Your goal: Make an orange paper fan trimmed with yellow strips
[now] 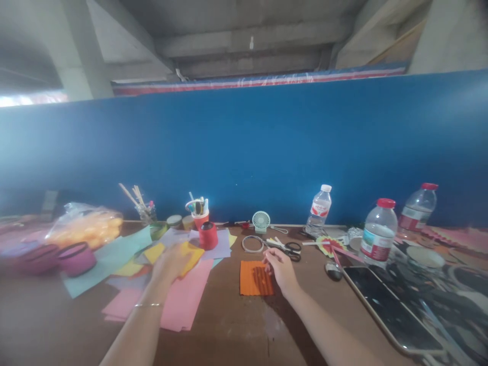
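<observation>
My left hand (170,264), smeared by motion, is over a pile of coloured sheets. Its fingers seem closed on a piece of yellow paper (192,258) that sticks out to the right. Pink paper (188,300) and light blue paper (102,262) lie around and under that hand. At the centre, my right hand (281,267) hovers by the upper right corner of a pleated orange paper (251,278), casting a shadow on it. Its fingers are loosely curled and apart, with nothing visible between them. Black-handled scissors (293,248) lie just behind it.
Behind the sheets stand a red roll (208,236) and a cup of pens (200,217). A small fan (261,221) stands by a clear ring (252,244). To the right are water bottles (379,234), a computer mouse (333,271) and a phone (391,307). A blue partition (236,137) closes the back.
</observation>
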A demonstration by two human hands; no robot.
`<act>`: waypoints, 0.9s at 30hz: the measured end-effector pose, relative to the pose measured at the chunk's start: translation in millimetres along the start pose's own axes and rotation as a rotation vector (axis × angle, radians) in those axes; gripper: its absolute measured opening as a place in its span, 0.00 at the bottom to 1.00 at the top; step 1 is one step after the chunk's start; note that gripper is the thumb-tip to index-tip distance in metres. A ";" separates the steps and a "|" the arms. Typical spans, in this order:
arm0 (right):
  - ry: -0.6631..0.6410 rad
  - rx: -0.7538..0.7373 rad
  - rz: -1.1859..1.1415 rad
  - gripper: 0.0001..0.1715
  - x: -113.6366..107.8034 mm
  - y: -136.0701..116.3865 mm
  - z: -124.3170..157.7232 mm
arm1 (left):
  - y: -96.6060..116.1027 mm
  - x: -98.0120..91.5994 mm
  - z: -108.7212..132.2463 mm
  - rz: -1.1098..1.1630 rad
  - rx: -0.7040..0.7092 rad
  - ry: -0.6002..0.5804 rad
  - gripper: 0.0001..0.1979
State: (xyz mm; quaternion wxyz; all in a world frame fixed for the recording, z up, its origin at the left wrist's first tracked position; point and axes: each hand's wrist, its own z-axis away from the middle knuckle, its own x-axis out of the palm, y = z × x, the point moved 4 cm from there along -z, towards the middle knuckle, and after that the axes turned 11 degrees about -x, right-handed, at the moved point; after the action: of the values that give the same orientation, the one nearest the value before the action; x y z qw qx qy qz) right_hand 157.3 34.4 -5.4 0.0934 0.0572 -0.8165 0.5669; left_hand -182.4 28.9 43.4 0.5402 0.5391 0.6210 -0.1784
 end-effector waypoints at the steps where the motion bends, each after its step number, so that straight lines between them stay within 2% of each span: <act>1: -0.004 -0.002 0.004 0.16 0.1 -0.3 0.0 | 6.3 6.1 1.7 -0.004 0.042 -0.054 0.18; 4: -0.015 -0.011 0.015 0.16 0.5 -0.9 -0.3 | 13.5 15.0 6.2 -0.010 0.093 -0.139 0.21; 8: -0.024 -0.014 0.030 0.15 1.1 0.4 -1.0 | 12.2 13.7 8.3 0.016 0.114 -0.162 0.24; 14: -0.042 -0.021 0.043 0.13 1.5 4.0 -1.5 | 11.8 6.4 7.4 0.104 0.053 -0.118 0.25; 18: -0.049 -0.048 0.047 0.12 0.0 3.1 -2.6 | 22.6 -12.2 6.6 0.276 0.031 -0.061 0.20; 22: -0.082 -0.099 0.025 0.14 2.7 -6.4 -2.1 | 60.6 -26.7 16.3 0.545 0.036 -0.070 0.22; 24: -0.128 -0.122 -0.003 0.18 8.0 -11.8 -0.4 | 90.7 -21.6 32.5 0.694 0.082 -0.154 0.27; 27: -0.196 -0.116 -0.042 0.23 17.2 -14.0 2.5 | 136.0 -1.0 69.3 0.851 0.174 -0.322 0.31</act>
State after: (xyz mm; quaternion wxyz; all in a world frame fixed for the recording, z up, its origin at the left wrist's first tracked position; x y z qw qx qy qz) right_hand 143.0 27.4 10.4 0.0282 0.1238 -0.8517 0.5084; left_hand -32.1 21.0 68.9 0.6078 0.7548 0.2353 -0.0739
